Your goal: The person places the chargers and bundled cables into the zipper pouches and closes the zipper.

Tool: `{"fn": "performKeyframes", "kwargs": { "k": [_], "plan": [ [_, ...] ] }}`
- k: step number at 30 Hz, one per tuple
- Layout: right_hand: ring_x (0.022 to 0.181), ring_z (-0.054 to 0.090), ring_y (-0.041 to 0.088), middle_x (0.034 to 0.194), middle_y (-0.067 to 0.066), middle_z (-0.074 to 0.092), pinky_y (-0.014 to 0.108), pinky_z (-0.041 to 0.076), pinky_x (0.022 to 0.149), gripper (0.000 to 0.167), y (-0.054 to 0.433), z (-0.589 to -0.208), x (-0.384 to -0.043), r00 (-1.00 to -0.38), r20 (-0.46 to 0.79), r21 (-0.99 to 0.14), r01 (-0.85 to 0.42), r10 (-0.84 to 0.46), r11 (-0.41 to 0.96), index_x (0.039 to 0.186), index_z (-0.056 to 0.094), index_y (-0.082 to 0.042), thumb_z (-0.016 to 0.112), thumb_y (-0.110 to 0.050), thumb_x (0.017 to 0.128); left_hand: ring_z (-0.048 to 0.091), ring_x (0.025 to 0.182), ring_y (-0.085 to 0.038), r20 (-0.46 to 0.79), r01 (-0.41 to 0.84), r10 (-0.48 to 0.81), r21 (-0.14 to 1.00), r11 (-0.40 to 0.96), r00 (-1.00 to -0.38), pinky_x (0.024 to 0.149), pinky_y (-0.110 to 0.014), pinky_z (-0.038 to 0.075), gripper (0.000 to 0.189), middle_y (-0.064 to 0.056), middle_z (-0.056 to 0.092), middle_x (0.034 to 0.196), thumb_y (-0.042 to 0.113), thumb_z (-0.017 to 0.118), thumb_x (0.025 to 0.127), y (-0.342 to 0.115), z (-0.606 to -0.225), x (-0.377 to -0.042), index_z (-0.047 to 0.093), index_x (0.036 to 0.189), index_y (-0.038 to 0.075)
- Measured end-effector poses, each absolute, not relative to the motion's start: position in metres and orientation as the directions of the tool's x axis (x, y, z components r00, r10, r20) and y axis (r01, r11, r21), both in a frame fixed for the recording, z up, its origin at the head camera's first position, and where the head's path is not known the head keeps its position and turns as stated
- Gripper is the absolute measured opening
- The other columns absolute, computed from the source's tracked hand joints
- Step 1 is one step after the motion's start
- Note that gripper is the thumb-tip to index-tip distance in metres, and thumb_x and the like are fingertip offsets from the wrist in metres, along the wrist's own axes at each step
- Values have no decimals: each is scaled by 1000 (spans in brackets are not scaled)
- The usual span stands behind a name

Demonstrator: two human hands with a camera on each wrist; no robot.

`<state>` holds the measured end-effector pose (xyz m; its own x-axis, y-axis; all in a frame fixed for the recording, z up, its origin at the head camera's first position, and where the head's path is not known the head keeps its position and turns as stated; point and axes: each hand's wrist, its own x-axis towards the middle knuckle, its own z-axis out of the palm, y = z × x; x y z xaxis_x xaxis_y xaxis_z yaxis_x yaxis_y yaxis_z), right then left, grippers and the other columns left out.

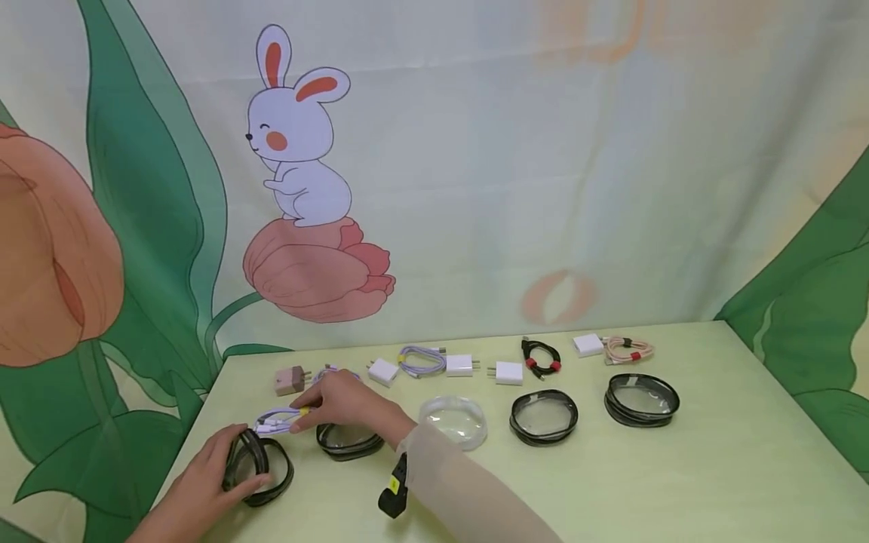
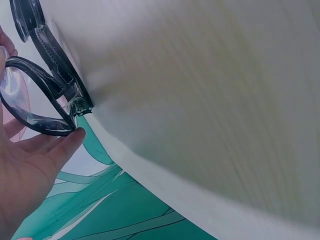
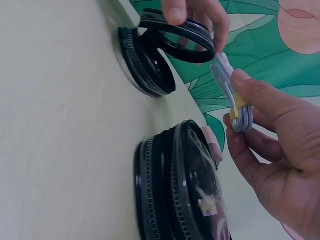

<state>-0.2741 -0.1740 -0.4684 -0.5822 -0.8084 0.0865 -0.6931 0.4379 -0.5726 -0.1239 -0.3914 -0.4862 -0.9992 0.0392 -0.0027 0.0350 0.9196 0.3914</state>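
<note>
At the front left, my left hand (image 1: pixel 197 479) holds up the black-rimmed lid of a small round clear zip case (image 1: pixel 280 490), thumb on one side and fingers on the other. The case's lower part rests on the table. My right hand (image 1: pixel 349 405) pinches a coiled lavender charging cable (image 3: pixel 240 114) by its yellow tie, between thumb and fingers. In the head view the cable lies just beyond the raised lid. Below my right wrist sits a second black-rimmed round case (image 1: pixel 348 451), partly hidden by the hand.
Farther right stand a white-rimmed case (image 1: pixel 453 446) and two black-rimmed cases (image 1: pixel 543 436). Along the back lie a pink charger plug (image 1: pixel 290 381), several white plugs (image 1: pixel 508 373), another lavender cable (image 1: pixel 422 362), a black cable (image 1: pixel 543 358) and a pink cable (image 1: pixel 630 350). A printed curtain (image 1: pixel 475 188) hangs behind.
</note>
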Motion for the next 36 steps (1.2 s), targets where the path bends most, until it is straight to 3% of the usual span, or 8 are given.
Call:
{"fn": "performKeyframes", "kwargs": {
  "k": [9, 15, 22, 26, 31, 36],
  "plan": [
    [74, 48, -4, 90, -21, 71, 10, 40, 63, 40, -170, -470, -266, -569, 70, -550, -707, -819, 444, 122, 77, -24, 79, -45, 87, 43, 129, -56, 57, 73, 54, 412, 908, -997, 96, -68, 44, 90, -37, 39, 141, 51, 73, 91, -392, -488, -124, 29, 147, -4],
    [76, 53, -7, 97, -17, 75, 9, 42, 67, 39, -164, -468, -269, -566, 109, -538, -725, -817, 431, 121, 77, -22, 79, -42, 88, 43, 129, -57, 47, 56, 40, 417, 907, -998, 95, -68, 44, 90, -38, 39, 141, 49, 73, 92, -392, -491, -121, 28, 146, -7],
    [75, 50, -4, 102, -15, 75, 9, 39, 68, 39, -167, -464, -271, -507, 92, -485, -774, -857, 407, 121, 77, -20, 79, -41, 89, 41, 129, -57, 82, 57, 24, 425, 903, -996, 97, -69, 42, 88, -38, 37, 142, 45, 73, 93, -391, -492, -119, 26, 147, -7],
    [74, 48, -1, 99, -16, 74, 11, 38, 64, 39, -171, -463, -267, -504, 56, -481, -770, -862, 419, 122, 76, -20, 79, -39, 89, 41, 130, -55, 103, 70, 28, 439, 896, -994, 97, -69, 42, 89, -37, 36, 144, 44, 72, 94, -390, -491, -120, 24, 149, -6],
    [86, 60, -6, 108, -15, 75, 9, 44, 74, 38, -178, -465, -260, -472, 52, -385, -823, -880, 419, 122, 76, -21, 79, -40, 89, 41, 132, -54, 119, 82, 32, 448, 890, -992, 97, -68, 43, 88, -36, 34, 146, 42, 74, 93, -389, -492, -119, 24, 149, -6],
    [94, 67, -3, 109, -11, 75, 9, 48, 82, 38, -185, -468, -253, -438, 58, -312, -861, -897, 401, 122, 76, -20, 78, -39, 90, 40, 131, -57, 90, 71, 34, 449, 891, -995, 96, -69, 43, 91, -38, 31, 147, 43, 72, 94, -391, -493, -117, 22, 150, -7]
  ]
}}
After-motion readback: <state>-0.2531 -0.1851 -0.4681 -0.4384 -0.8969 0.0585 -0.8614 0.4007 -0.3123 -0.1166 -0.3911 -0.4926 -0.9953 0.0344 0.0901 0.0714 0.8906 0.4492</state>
